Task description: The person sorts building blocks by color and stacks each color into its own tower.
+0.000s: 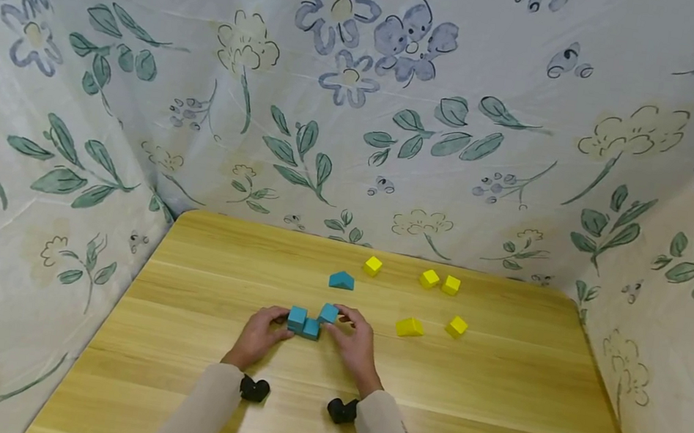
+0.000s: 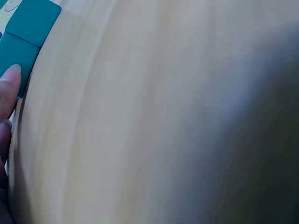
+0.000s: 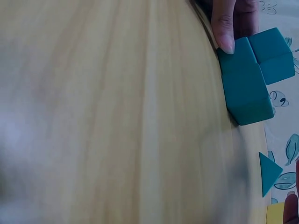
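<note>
Two blue cubes stand side by side on the table, and a third blue cube (image 1: 297, 315) is stacked on the left one. My left hand (image 1: 258, 337) grips the left end of this group, its thumb (image 3: 225, 39) on the face of the lower left cube (image 3: 235, 58). The lower right cube (image 1: 311, 328) sits beside that one. Just right of the group, my right hand (image 1: 358, 347) pinches another blue cube (image 1: 329, 313) between thumb and fingers, raised near the lower right cube. In the left wrist view, the left thumb (image 2: 9, 86) presses a blue cube (image 2: 17, 52).
A blue triangular block (image 1: 342, 280) stands behind the hands. Several yellow cubes, one of them (image 1: 372, 266) at the back, and a yellow triangular block (image 1: 410, 327) lie to the right on the wooden table (image 1: 494, 400). Floral cloth (image 1: 343, 149) hangs around the table.
</note>
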### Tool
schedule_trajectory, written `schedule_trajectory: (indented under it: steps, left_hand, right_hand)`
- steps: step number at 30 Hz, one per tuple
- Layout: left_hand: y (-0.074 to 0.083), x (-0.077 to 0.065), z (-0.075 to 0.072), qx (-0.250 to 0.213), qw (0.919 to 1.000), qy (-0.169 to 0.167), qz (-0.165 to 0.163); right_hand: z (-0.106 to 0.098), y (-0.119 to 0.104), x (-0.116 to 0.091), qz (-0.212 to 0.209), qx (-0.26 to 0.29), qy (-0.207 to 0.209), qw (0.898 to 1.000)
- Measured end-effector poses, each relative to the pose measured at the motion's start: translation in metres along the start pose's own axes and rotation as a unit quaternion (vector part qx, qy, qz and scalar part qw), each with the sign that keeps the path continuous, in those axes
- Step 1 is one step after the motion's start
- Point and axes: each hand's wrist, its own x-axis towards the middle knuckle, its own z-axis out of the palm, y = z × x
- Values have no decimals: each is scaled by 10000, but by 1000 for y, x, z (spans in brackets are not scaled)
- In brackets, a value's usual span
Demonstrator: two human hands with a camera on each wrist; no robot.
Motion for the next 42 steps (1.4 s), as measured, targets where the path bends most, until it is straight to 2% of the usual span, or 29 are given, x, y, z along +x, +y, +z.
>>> schedule_trajectory:
  steps: [4,11,23,31,42]
  left_hand:
    - [0,1,0,-7,10000,35,-32]
    - [-2,1,0,-44,10000,49,13]
    - [-3,1,1,-23,10000,15,-23]
    - [-4,0,1,65,9999,-6,119]
    - [-3,1,1,4,10000,-83,-32]
  right_hand:
    - [6,1,0,10,-23,-108,9999]
    - [9,-2,-1,312,-46,-350,9989]
    - [13,2,-1,245,-98,-698,9972]
    - [15,3,0,177,-120,-771,9968]
    - [15,-1,2,343,-169,-893,9953]
